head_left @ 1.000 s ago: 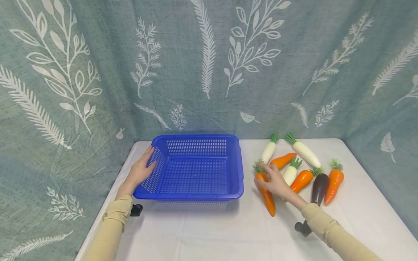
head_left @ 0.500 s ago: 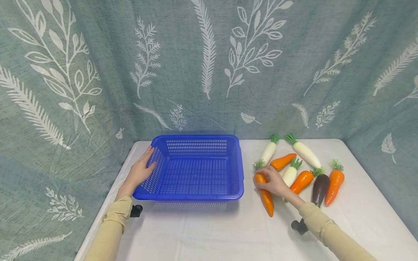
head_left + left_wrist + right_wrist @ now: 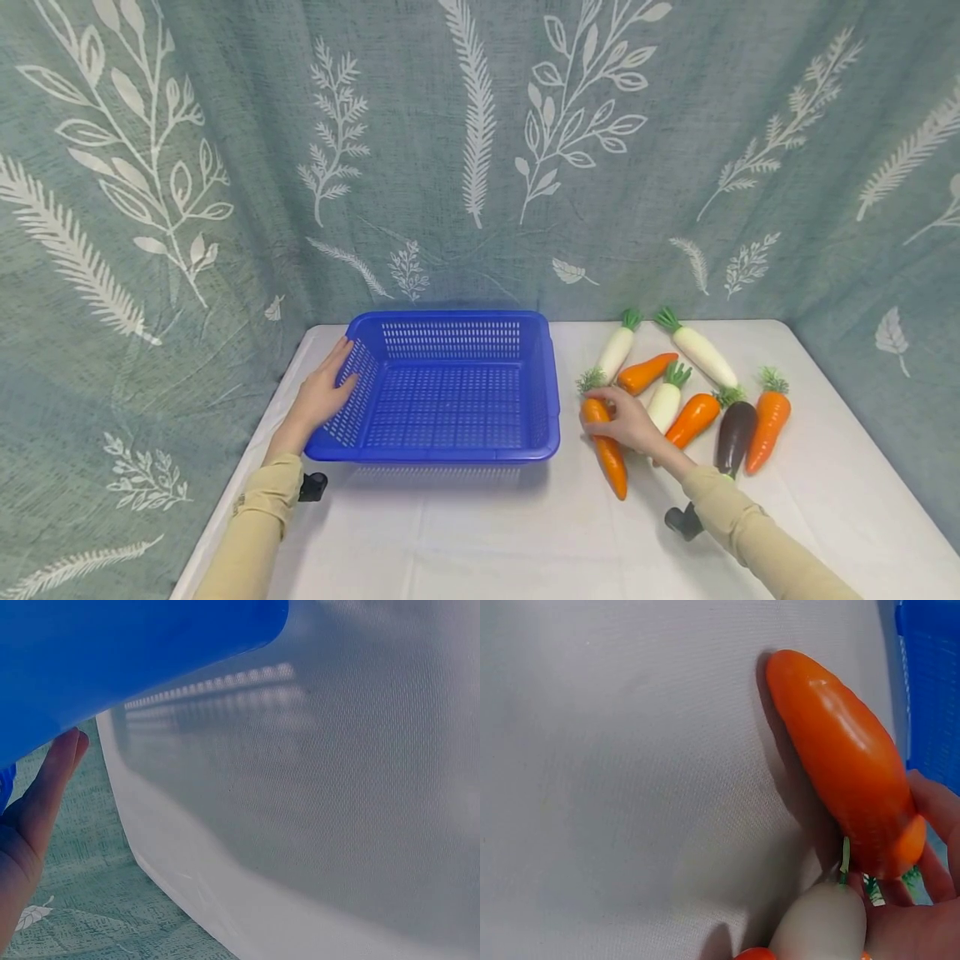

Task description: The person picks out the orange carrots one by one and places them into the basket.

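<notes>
- The right hand [image 3: 624, 421] shows the main change: one second ago it hovered over the long, glossy orange carrot with the feathery green top [image 3: 611, 462], fingers apart; now thumb and fingers close round its thick upper end.
- Those fingers are grasping the carrot, and the right wrist view shows them around the thick end.
- The carrot has shifted very slightly toward the blue perforated plastic basket [image 3: 442, 454]. It lies to the right of the basket, near but apart from it, and appears to be resting on the white cloth-covered bench [image 3: 487, 533].
- For the work in hand, this suggests the grasp is made while the lift has not begun.
- The left hand [image 3: 318, 398] has not moved: its fingers lie fairly straight against the basket's left rim, thumb inside, touching rather than clenched. The basket keeps its place, and the hand probably helps steady it.
- The short white radish with green leaves [image 3: 664, 406] lies just beside the right hand, so it could be nudged.
- Farther right, the smooth dark purple eggplant [image 3: 737, 429] and the upright-lying orange carrot with a pale green top [image 3: 768, 425] stay where they were.
</notes>
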Available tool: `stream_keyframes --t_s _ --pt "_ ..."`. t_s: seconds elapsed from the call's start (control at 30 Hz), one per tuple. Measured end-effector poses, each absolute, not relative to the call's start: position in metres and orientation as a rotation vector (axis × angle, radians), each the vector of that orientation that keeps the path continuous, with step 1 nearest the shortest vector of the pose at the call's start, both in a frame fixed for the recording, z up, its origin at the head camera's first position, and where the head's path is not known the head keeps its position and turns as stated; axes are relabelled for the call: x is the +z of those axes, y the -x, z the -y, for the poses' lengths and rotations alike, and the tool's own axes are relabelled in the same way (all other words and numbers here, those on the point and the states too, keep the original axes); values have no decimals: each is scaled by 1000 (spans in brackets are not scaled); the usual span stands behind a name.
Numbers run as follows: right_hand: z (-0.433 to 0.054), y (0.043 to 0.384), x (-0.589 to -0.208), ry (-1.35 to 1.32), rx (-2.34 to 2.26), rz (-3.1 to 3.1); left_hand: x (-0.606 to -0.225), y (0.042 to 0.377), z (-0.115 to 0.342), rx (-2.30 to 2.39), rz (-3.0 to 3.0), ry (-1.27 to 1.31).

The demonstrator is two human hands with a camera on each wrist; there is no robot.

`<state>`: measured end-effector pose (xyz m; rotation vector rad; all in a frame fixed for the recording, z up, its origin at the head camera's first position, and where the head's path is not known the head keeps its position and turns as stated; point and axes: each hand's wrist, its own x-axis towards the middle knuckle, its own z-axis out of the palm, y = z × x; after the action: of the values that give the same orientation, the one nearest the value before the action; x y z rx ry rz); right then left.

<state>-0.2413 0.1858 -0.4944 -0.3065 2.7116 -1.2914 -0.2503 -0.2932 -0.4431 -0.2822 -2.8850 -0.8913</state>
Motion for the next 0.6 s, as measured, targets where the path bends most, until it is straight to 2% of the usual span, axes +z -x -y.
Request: stream_keyframes --t_s 0.6 --pt "-186 241 -498 268 -1300 -2711 -446 249 293 -880 2852 301"
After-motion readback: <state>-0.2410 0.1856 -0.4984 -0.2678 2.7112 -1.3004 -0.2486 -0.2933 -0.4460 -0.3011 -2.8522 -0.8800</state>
